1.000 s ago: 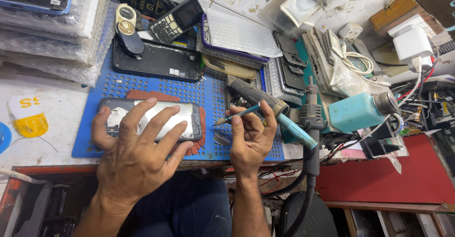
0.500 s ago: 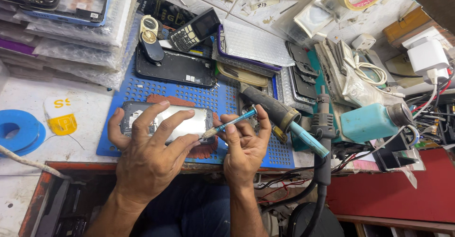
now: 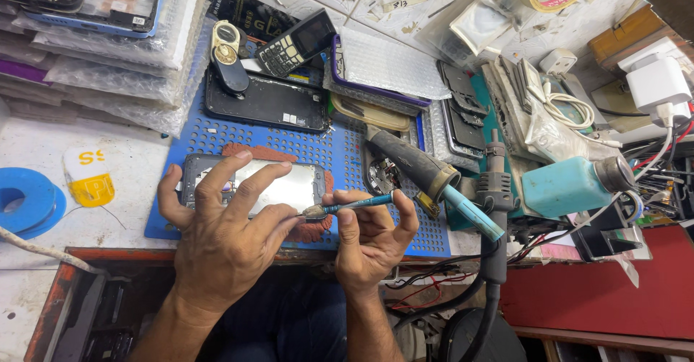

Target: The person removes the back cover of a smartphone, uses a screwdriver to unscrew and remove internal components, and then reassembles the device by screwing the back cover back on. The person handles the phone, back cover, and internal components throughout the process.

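keypad phone (image 3: 296, 42) | teal bottle (image 3: 564, 186) | blue tape roll (image 3: 27, 201) | white charger (image 3: 656, 83)

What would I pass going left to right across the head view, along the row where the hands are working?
Blue tape roll → yellow-and-white sticker → left hand on the opened phone → thin blue tool held by the right hand → black-handled soldering iron → teal bottle.

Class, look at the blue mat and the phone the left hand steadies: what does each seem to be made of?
Blue mat: likely soft rubber or silicone, matte, with rows of moulded holes. Phone under the left hand: its open back looks like bare metal, shiny and grey, though the fingers hide part of it.
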